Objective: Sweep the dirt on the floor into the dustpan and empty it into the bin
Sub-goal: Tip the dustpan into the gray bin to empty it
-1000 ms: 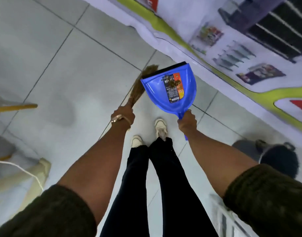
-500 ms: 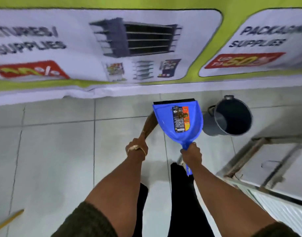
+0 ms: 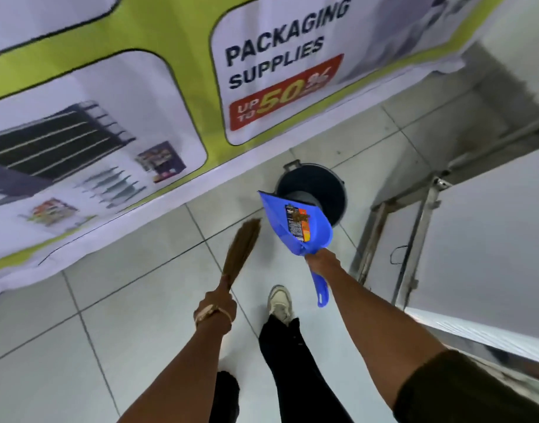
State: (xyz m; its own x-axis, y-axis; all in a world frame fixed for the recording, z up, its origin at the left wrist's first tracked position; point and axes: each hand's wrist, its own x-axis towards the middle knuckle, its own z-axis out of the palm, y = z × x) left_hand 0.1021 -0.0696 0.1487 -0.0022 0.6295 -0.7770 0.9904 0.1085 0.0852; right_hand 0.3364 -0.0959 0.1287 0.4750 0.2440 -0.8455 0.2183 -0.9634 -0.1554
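Dustpan [image 3: 294,222] over the bin [image 3: 318,186]: my right hand [image 3: 321,259] has its fingers wrapped tight around the blue handle, the pan's front edge now overlapping the dark bin's rim where half a second ago it sat to the bin's left. Brown dirt [image 3: 300,215] lies on the pan's label. My left hand [image 3: 219,303] grips the brown hand broom [image 3: 242,248], bristles pointing away above the tiled floor [image 3: 124,315]. A "Packaging Supplies" banner [image 3: 170,87] runs along the wall.

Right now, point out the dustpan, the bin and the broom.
dustpan [image 3: 280,221]: head view, on its blue inner pan.
bin [image 3: 329,190]: head view, on its dark inside wall.
broom [image 3: 242,248]: head view, on its brown bristles.
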